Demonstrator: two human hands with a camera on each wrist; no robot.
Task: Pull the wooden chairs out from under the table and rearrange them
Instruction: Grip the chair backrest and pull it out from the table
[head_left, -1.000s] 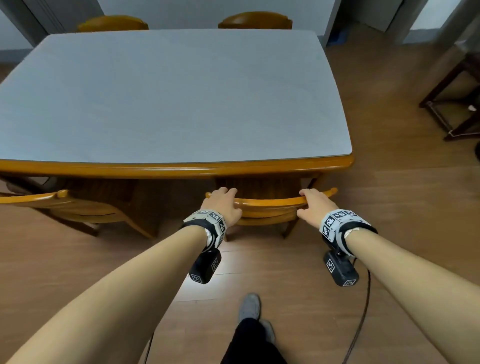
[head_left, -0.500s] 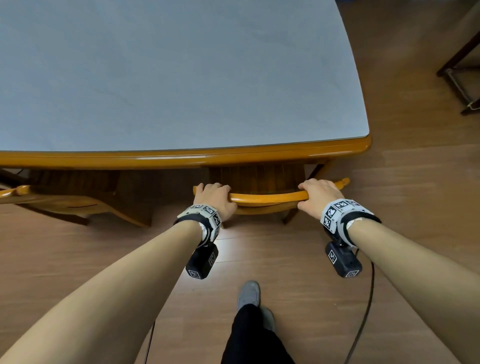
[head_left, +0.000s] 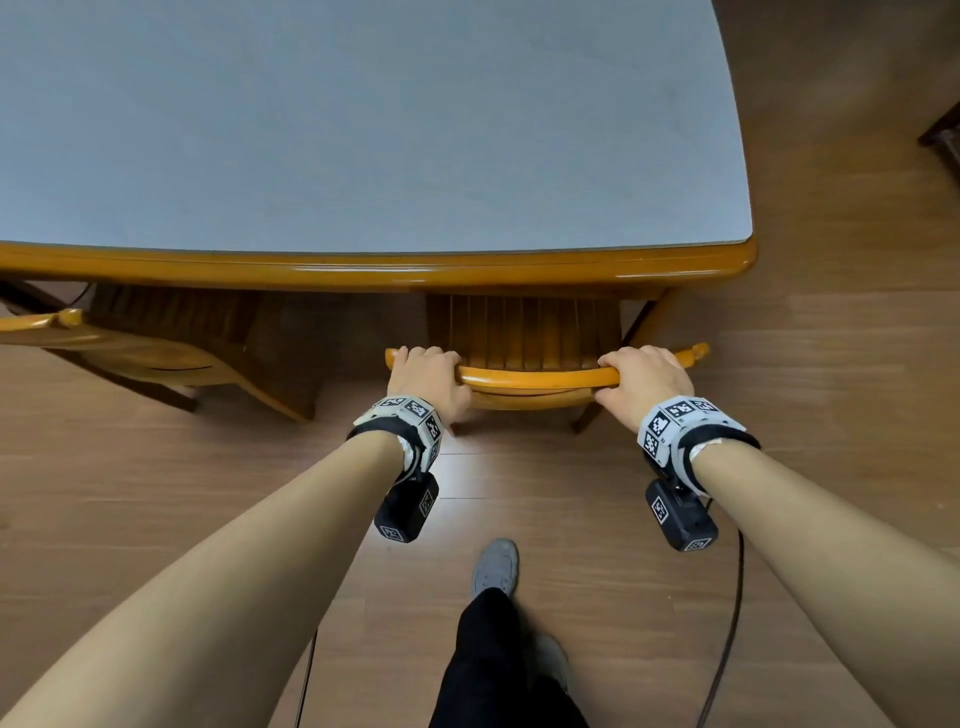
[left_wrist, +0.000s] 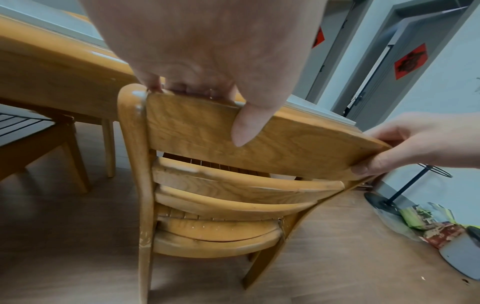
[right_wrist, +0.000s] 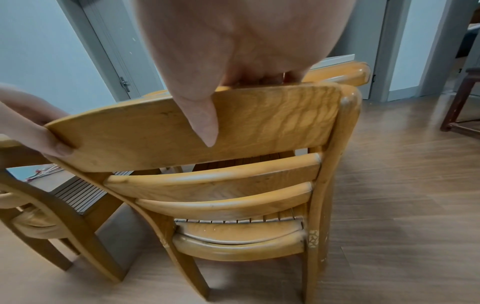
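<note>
A wooden chair (head_left: 535, 375) stands at the table's near right side, its slatted seat partly under the tabletop. My left hand (head_left: 426, 376) grips the left end of its top back rail, fingers over the top and thumb on the rear face (left_wrist: 246, 125). My right hand (head_left: 644, 379) grips the right end of the same rail (right_wrist: 259, 121) the same way. The table (head_left: 363, 270) has a grey top with an orange wooden rim. A second wooden chair (head_left: 130, 353) stands at the left, angled, partly under the table.
Bare wood floor lies behind and to the right of the chair (head_left: 831, 415). My foot (head_left: 496, 566) and leg are just behind it. A dark piece of furniture (head_left: 943, 135) stands at the far right. Doors, a black stand and bags (left_wrist: 426, 218) are beyond the table's right end.
Both hands keep their grip on the back rail. The view has dropped lower and closer, so the far chairs are out of sight. The chair's back seems slightly farther from the table's edge.
</note>
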